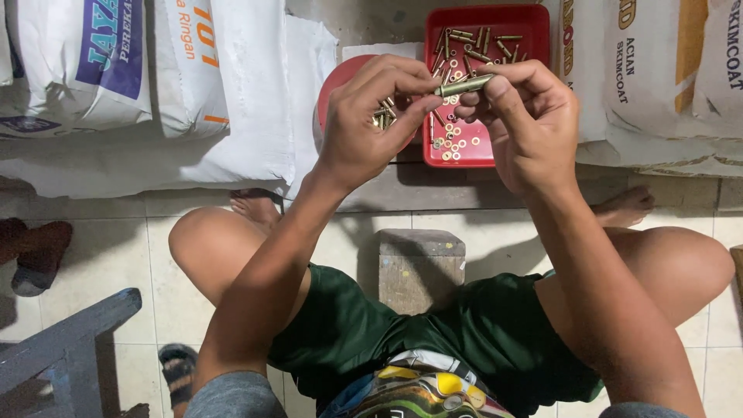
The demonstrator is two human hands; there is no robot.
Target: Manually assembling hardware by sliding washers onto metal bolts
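Both of my hands are raised over a red square tray [534,23]. Between them is a brass-coloured metal sleeve [464,85], lying roughly level. My right hand [526,124] pinches its right end with thumb and fingers. My left hand [368,116] holds its left end with the fingertips and also cups several small brass pieces [384,114] in the palm. The tray holds several brass bolts [472,42] at the top and small washers [453,145] at the bottom. A red round lid or plate [337,85] lies under my left hand.
White printed sacks [193,70] are stacked to the left and to the right [658,70] of the tray. A concrete block [420,267] stands between my knees on the tiled floor. A grey wooden frame [66,352] and a sandal [179,364] are at the lower left.
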